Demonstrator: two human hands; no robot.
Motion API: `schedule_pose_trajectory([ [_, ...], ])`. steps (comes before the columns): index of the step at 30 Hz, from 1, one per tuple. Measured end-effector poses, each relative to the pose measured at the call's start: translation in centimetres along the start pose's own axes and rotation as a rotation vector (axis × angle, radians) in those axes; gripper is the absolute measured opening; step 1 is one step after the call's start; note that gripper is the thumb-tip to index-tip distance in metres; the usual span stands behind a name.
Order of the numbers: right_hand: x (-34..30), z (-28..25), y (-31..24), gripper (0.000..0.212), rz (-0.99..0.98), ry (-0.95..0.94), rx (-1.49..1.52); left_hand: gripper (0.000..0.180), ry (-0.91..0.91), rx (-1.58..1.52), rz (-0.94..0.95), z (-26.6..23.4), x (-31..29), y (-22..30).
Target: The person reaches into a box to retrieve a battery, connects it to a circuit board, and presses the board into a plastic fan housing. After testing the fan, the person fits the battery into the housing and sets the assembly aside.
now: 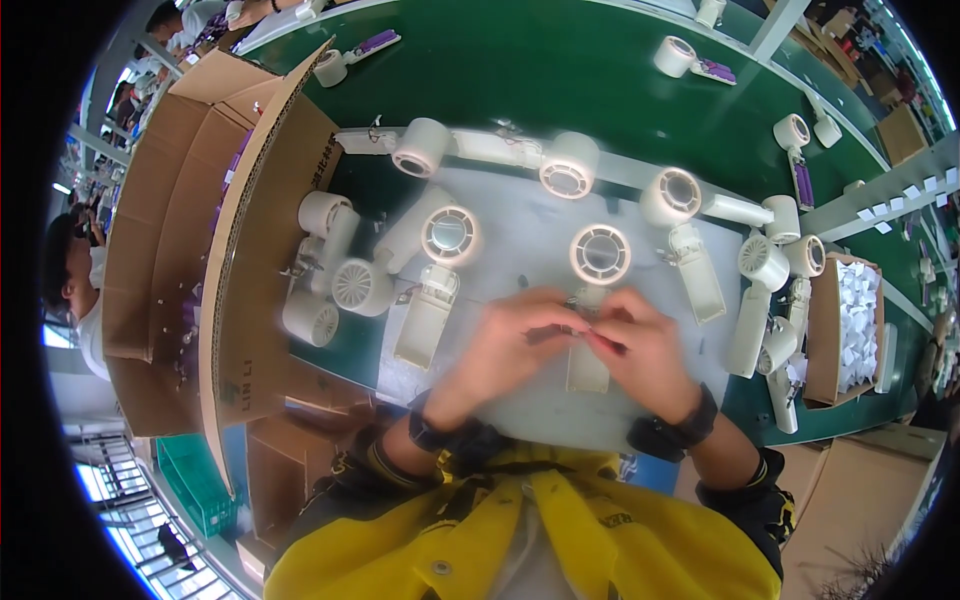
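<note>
Both hands meet over the handle of a white handheld fan housing [600, 254], which lies on a pale grey mat in front of me. Its round, ringed head points away from me, and the open handle trough shows below my fingers. My left hand [515, 340] is closed in a pinch, thumb and forefinger together. Fingertip to fingertip with it, my right hand [645, 350] pinches too. Whatever they hold is too small and too covered to name. Similar fan housings with open handles lie left [451, 235] and right [671, 196] of it.
A tall open cardboard box [255, 250] stands at the left, beside a cluster of fan housings [362, 287]. More housings [763, 263] pile up at the right, next to a carton of white pieces [822, 340]. Units with purple parts [714, 71] lie on the green table [500, 60].
</note>
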State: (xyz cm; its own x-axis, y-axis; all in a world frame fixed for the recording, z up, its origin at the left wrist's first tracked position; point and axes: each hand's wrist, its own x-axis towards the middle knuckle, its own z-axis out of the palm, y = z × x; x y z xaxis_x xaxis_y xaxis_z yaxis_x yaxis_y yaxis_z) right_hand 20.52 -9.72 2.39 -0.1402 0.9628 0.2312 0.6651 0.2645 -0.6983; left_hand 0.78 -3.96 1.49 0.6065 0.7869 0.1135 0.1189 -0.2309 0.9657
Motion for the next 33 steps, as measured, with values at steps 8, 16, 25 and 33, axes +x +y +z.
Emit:
schedule_pose_trajectory([
  [8, 0.4, 0.1, 0.1, 0.006, -0.023, 0.011, 0.008, 0.027, 0.01, 0.063, 0.032, -0.3, 0.1, 0.1],
  [16, 0.4, -0.1, -0.1, 0.012, -0.033, -0.042, -0.018, 0.029, 0.011, -0.063, -0.025, -0.2, 0.1, -0.1],
  [25, 1.0, -2.0, -0.1, 0.012, -0.077, -0.158, 0.093, 0.024, -0.016, -0.016, -0.04, -0.5, -0.1, 0.1],
  [33, 0.7, -2.1, 0.4, 0.018, -0.077, -0.148, 0.18, 0.027, -0.039, -0.185, -0.144, -0.7, -0.2, 0.4],
])
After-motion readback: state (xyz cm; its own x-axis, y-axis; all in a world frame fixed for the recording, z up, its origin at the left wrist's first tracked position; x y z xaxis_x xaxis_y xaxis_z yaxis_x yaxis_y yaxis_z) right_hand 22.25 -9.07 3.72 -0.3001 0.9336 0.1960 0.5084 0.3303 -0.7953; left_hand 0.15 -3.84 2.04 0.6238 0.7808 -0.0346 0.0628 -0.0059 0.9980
